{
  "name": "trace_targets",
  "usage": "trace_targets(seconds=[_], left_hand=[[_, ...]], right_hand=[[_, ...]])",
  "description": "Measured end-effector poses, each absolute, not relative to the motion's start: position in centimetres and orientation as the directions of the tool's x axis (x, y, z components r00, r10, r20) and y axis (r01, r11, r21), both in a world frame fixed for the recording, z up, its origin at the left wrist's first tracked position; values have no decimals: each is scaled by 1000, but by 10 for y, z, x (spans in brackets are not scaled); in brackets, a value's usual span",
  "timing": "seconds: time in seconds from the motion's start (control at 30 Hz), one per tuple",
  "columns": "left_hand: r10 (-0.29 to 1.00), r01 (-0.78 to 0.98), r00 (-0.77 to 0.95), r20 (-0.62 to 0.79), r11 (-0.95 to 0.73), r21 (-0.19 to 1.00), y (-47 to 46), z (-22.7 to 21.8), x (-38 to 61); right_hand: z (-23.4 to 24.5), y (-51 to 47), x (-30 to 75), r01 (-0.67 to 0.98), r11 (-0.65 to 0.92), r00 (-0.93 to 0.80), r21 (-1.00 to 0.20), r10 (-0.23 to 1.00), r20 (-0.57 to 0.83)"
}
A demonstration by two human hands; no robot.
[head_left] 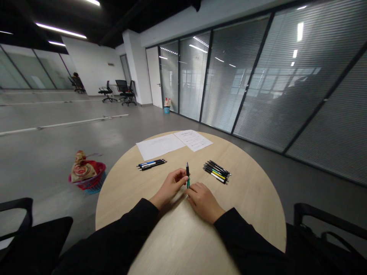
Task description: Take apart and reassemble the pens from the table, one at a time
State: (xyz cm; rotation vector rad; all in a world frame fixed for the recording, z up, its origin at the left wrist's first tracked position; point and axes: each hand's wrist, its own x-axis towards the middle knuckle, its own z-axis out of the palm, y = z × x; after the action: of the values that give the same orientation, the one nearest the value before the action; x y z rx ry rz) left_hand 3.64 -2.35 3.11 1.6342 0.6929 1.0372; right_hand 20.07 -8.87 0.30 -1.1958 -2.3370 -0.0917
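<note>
Above the middle of the table, a black and green pen point(187, 170) stands nearly upright, its silver tip pointing up. The thumb and fingers of my left hand point(174, 184) pinch it from the left side. My right hand point(204, 199) is closed around its lower end, which the fingers partly hide. To the right lies a row of several pens point(217, 172), mostly black, with green, yellow and white parts. On the left a smaller group of pens point(151, 164) rests on the table, with blue and white parts showing.
Two printed paper sheets point(160, 146) lie at the far edge of the round wooden table point(246, 206). A basket point(99, 183) with a bag inside is on the floor at left. Black chairs point(329, 223) flank the table, and glass partitions point(237, 72) run along the right.
</note>
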Motion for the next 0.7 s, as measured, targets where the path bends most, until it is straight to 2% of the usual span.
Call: trace_targets(seconds=[0.7], left_hand=[[840,-60,477,259,-263,963,-21,25,35]], right_hand=[[2,-88,202,770,609,-484,-192,752,447]])
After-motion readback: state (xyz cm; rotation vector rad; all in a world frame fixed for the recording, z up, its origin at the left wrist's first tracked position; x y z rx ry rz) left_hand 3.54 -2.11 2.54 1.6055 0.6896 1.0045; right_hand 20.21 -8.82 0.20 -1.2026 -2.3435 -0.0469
